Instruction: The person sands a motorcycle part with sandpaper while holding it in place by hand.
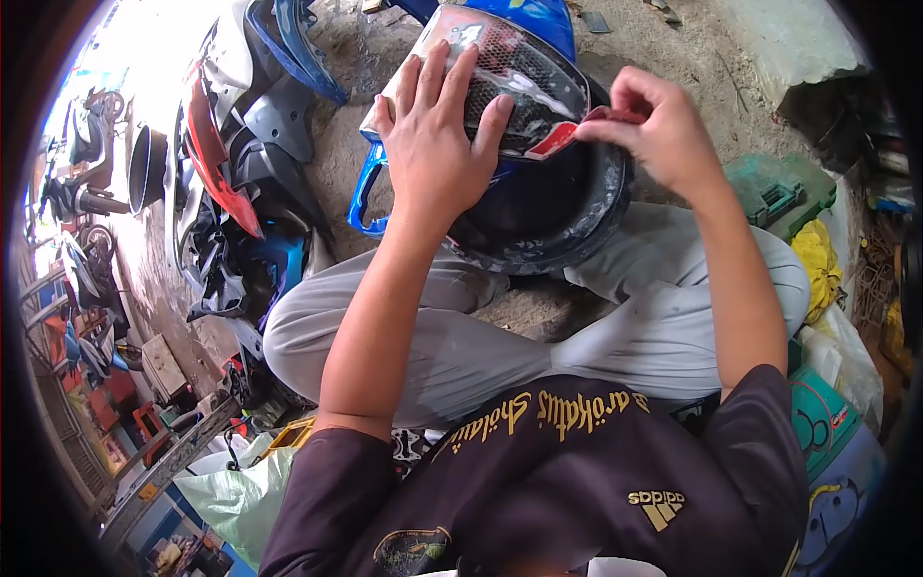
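Note:
A vehicle body panel [524,82] with a dark mesh pattern and worn white and red patches lies in front of me, tilted over a round black tub-like thing [538,252]. My left hand [428,144] rests flat on the panel's left part, fingers spread. At the panel's lower right corner is a red and white strip [553,140]. My right hand [654,130] is closed just beyond that corner, thumb and fingers pinching the end of a thin red strip. Whether this piece is joined to the corner strip is hard to make out.
Blue body parts [370,192] lie beside and behind the panel. A pile of fairings with a red piece [216,159] is on the left. To the right are a green case [784,192], a yellow bag [817,264] and a concrete block [788,43]. Motorcycles stand far left.

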`<state>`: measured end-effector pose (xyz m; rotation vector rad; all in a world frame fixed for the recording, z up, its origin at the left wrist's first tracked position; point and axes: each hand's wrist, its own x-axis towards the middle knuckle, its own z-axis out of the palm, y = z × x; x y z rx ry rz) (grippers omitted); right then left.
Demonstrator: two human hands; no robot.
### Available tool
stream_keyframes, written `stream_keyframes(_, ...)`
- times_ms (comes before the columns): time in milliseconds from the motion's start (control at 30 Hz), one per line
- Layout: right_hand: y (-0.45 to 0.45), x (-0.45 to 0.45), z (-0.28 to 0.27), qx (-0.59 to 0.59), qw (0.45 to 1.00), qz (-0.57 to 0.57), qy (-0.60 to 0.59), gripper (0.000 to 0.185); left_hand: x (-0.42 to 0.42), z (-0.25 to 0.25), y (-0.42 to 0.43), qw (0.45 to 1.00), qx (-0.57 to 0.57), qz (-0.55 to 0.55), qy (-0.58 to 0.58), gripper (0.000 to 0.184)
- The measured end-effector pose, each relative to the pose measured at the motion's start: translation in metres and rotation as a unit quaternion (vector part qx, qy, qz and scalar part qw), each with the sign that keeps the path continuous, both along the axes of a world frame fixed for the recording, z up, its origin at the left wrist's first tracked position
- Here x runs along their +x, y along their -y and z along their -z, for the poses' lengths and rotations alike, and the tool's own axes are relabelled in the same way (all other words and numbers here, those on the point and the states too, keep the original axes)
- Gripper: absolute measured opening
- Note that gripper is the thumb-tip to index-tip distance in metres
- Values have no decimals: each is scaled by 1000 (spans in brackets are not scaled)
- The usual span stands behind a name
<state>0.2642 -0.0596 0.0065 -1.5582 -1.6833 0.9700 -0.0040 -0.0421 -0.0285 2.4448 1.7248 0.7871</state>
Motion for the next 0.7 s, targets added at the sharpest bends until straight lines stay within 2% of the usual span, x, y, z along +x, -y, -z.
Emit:
stream_keyframes(100, 4, -8, 1, 12, 1000, 3, 2, 46, -1, 1, -2, 1000, -5, 1, 12, 63)
stream_keyframes(167, 11, -21, -5, 31, 998, -38, 38, 48, 1, -2, 2, 1000, -13, -4, -7, 63)
stream_keyframes(233, 5, -11, -5, -15, 997, -15, 68, 48, 3, -4, 3, 1000, -15, -4, -13, 63)
stream_keyframes(300, -3, 3, -4, -12, 999, 7, 36, 48, 3, -5, 5, 1000, -15, -3, -8, 63)
stream_keyframes(333, -1, 0, -3, -22, 997, 7, 76, 49, 2, -5, 6, 1000, -15, -6, -12, 63)
stream_keyframes(433, 13, -23, -4, 29, 998, -17, 60, 51, 5, -6, 4, 1000, -14, -5, -13, 63)
stream_keyframes(467, 12, -23, -11, -7, 998, -1, 70, 50, 3, -5, 3, 1000, -16, -6, -11, 62)
stream_keyframes(600, 6, -10, -3, 5, 999, 12, 40, 53, -1, -4, 1, 1000, -26, -9, -4, 62)
stream_keyframes(700, 18, -30, -12, 45, 996, 0, 79, 55, 1, -3, 1, 1000, -25, -9, -8, 63)
